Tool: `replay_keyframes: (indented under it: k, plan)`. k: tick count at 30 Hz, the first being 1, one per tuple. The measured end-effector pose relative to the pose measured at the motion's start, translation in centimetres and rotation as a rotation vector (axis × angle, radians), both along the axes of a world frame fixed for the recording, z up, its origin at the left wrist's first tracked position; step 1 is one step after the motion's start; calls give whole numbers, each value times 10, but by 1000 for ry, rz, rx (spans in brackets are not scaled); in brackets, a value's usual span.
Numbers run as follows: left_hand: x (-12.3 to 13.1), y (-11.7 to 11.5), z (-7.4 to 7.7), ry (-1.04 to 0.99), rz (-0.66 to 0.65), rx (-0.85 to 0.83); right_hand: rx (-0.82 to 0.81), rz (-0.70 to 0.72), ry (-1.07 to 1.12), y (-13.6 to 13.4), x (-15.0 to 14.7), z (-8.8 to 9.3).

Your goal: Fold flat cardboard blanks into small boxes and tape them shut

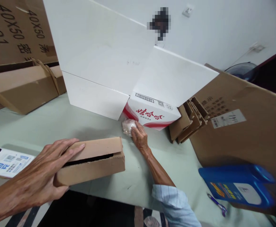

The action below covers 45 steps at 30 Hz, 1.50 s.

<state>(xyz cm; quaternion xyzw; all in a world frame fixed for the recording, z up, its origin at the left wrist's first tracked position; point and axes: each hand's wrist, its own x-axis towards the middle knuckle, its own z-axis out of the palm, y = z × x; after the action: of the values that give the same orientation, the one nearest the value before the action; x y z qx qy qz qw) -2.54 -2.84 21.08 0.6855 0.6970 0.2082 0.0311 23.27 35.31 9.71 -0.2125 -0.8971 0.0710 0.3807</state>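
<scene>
My left hand (55, 164) is wrapped round the left end of a small brown cardboard box (97, 169), thumb below and fingers over the top flap. A dark gap shows along the box's lid. Further off, my right hand (139, 135) grips a clear, shiny, crinkled bundle (128, 126) on the table; its exact kind I cannot make out. Just behind the bundle stands a white carton with red print (152, 112). Tall white cardboard panels (100, 56) rise beside and above it.
Brown cartons (26, 88) stand at the left. Folded cardboard pieces (187, 119) lean near a large brown carton (242, 126) at right. A blue bottle (237, 184) and a purple pen-like tool (217, 204) lie near it. A labelled white box (10, 162) sits at left on the pale green table (85, 121).
</scene>
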Motion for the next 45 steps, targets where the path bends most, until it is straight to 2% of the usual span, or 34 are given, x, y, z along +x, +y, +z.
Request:
replay_keyframes:
  k: [5, 9, 17, 24, 33, 37, 45]
  plan:
    - [0, 0, 1, -9, 7, 14, -83, 6, 38, -2, -1, 1]
    - [0, 0, 1, -11, 0, 17, -196, -95, 148, 1, -7, -1]
    - [0, 0, -1, -6, 10, 2, -251, -207, 190, 9, -25, -10]
    - [0, 0, -2, -9, 0, 13, -312, -260, 131, 15, -25, -19]
    - [-2, 0, -3, 12, -11, 4, -386, -301, -52, 16, -23, -23]
    - [-2, 1, -2, -3, -18, -8, -445, -363, -135, 7, -20, -18]
    - [-1, -5, 4, -95, -41, 4, -535, -438, -211, -3, -7, 5]
